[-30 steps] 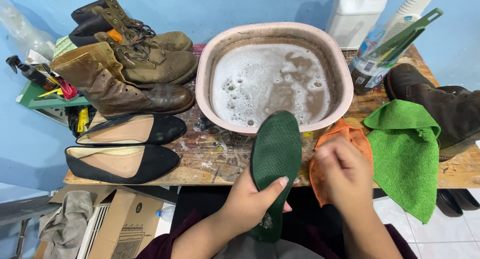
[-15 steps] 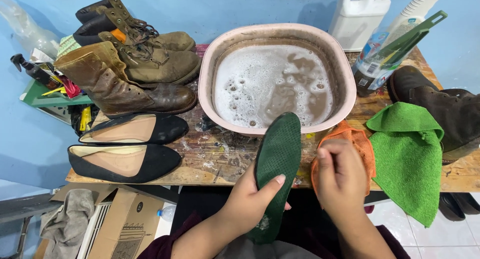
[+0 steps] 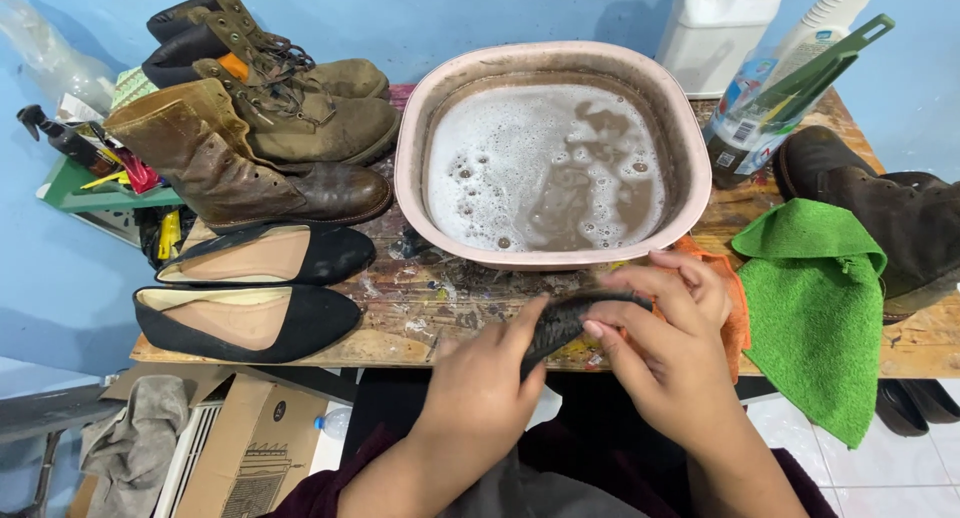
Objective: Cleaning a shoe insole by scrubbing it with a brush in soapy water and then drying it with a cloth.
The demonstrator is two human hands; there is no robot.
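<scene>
The wooden table [image 3: 420, 308], paint-stained and worn, carries everything; places below are given from the pink basin [image 3: 552, 158] that sits on its middle. The basin holds murky brown water topped with white foam.

To the right of the basin lies a green cloth [image 3: 812, 308], spread flat and hanging over the table's front edge, with a dark brown boot [image 3: 880, 208] behind it at the table's right end. To the left of the basin stands a brown leather boot [image 3: 240, 173], and behind that a pair of olive laced boots [image 3: 290, 98]. In front of the brown boot, still left of the basin, lie two black flat shoes [image 3: 250, 298] side by side with tan linings. Behind the basin on the right are a white jug [image 3: 715, 28] and a spray bottle [image 3: 780, 88].

Just in front of the basin, at the table's near edge, both hands meet over a dark insole [image 3: 565, 318], turned edge-on so only a narrow dark strip shows. The left hand [image 3: 480, 388] is curled around its near end, thumb on top. The right hand [image 3: 670, 348] is half closed, fingers [image 3: 610, 323] pressing the insole's far part from above. Under the right hand, beside the green cloth, an orange cloth [image 3: 735, 308] shows; whether the hand grips it I cannot tell.
</scene>
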